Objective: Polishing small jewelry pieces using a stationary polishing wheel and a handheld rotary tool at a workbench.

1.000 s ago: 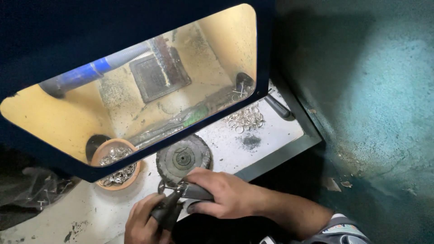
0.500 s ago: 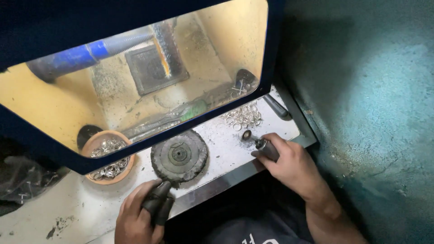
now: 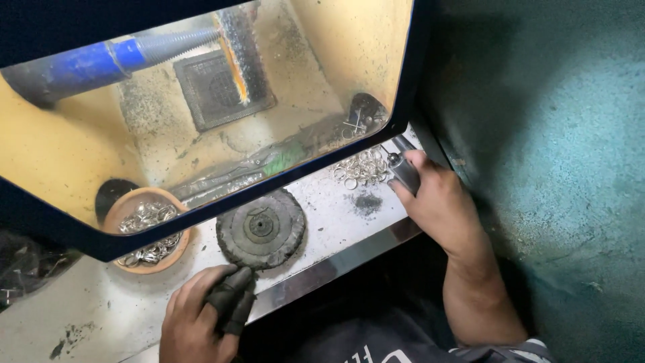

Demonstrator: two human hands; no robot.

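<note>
Ring pick-up step: right hand [image 3: 437,202], grip pinching a dark tool [image 3: 403,169], reached the loose rings [image 3: 363,168]; left hand [image 3: 201,319], fingers curled together, rested beside the buffing wheel [image 3: 261,227]; next move needed a fine pinch.

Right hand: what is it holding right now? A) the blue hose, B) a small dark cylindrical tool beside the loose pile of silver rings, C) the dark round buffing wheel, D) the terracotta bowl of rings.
B: the right hand wraps a small dark cylindrical tool next to the loose pile of silver rings, apart from the dark round buffing wheel, which lies flat near the left hand.
</note>
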